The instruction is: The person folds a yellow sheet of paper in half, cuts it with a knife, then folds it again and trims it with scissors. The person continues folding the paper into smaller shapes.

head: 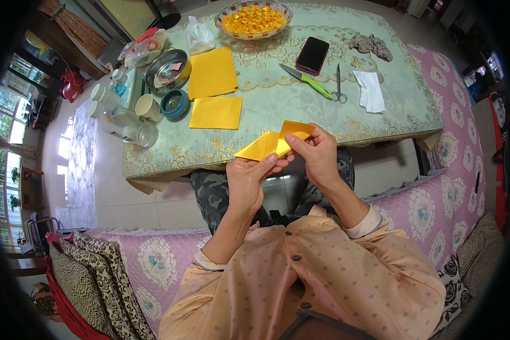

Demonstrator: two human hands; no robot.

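My left hand (255, 176) grips the left part of a partly folded yellow paper sheet (259, 146), its thumb on the lower edge. My right hand (316, 155) pinches the raised right flap between thumb and fingers. The folded piece is held just over the table's near edge. Beyond it to the left lie a small stack of yellow paper rectangles (215, 113) and a larger yellow stack (212, 72). At the far side, a patterned basket (255, 36) holds many small folded yellow paper pieces (255, 19).
A green-handled knife (316, 87), scissors (339, 85), smartphone (312, 55), white tissue (369, 91) and crumpled cloth (370, 46) lie to the right. At left stand a clear jar (127, 127), cup (148, 107), blue bowl (174, 104) and metal bowl (168, 70).
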